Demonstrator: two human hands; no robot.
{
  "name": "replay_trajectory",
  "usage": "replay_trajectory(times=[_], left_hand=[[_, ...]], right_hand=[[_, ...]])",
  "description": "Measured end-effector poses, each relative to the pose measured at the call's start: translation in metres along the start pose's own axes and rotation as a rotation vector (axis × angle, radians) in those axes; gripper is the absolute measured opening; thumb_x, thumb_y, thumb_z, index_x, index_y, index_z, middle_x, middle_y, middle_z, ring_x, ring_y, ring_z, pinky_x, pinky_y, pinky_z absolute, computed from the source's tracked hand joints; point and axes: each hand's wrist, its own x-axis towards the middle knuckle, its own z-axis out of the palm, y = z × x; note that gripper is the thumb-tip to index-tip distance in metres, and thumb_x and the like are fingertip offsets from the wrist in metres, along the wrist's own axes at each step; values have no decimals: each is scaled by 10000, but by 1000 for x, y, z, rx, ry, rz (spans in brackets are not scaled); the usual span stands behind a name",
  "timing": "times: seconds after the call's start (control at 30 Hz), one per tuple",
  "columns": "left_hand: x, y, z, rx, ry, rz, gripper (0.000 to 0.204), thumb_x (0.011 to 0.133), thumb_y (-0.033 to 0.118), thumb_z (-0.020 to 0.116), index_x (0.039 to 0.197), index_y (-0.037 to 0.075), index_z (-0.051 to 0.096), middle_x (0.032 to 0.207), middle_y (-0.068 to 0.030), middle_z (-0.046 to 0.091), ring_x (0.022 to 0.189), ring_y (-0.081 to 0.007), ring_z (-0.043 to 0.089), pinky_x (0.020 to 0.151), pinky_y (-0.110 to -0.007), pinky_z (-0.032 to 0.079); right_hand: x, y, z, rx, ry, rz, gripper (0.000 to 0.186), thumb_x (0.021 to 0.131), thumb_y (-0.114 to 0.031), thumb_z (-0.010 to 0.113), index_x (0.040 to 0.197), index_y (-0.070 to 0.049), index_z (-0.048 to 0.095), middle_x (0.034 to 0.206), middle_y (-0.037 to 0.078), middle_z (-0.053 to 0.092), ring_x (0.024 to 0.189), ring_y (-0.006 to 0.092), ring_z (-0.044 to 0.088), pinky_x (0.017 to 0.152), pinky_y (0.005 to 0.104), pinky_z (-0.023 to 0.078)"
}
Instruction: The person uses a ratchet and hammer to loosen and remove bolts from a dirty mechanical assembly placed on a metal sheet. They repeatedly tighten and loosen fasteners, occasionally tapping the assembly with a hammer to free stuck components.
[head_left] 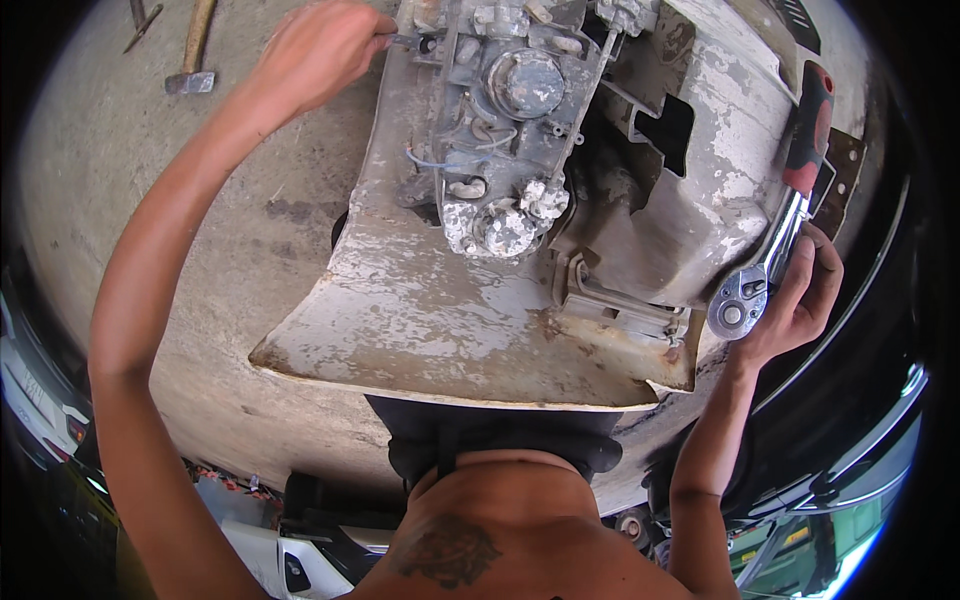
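Note:
In my right hand (800,295) is a ratchet wrench (785,235) with a red and black handle, gripped near its chrome neck, head toward me. My left hand (330,50) reaches to the far left edge of a dusty headlight unit (470,75). Its fingers are pinched beside a small dark metal part there; what they hold, if anything, is hard to make out. The unit, with a round cap and loose thin wires, sits face down on a worn, flaking white car body panel (440,330), next to a moulded inner section (725,190) on the right.
A hammer (192,80) with a wooden handle lies on the stained concrete floor (270,175) at the far left, near a thin dark tool (143,28). A dark, shiny car body (870,310) curves along the right. Parked vehicles show at the lower rim.

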Motion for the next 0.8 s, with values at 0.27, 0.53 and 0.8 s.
replay_trajectory(times=[0.27,0.53,0.8], left_hand=[[67,9,-18,-35,-209,82,251,860,205,625,926,-13,731,877,-286,706,861,-466,695,732,-539,547],[76,8,-18,6,-293,-20,319,894,274,594,955,-3,742,919,-276,721,909,-460,708,779,-548,547],[-2,13,42,-478,-154,-383,332,1010,319,588,1103,31,724,899,-160,728,872,-332,705,837,-446,532]], right_hand=[[1,0,-7,-83,9,-34,230,1048,-162,614,1116,40,701,1029,52,703,870,81,616,807,228,481],[1,-4,-3,-33,1,4,193,1036,-127,629,1100,42,697,1009,62,700,871,86,612,817,237,478],[-1,-5,-2,-35,14,5,196,1040,-129,617,1097,42,695,1003,73,711,873,92,628,829,236,486]])
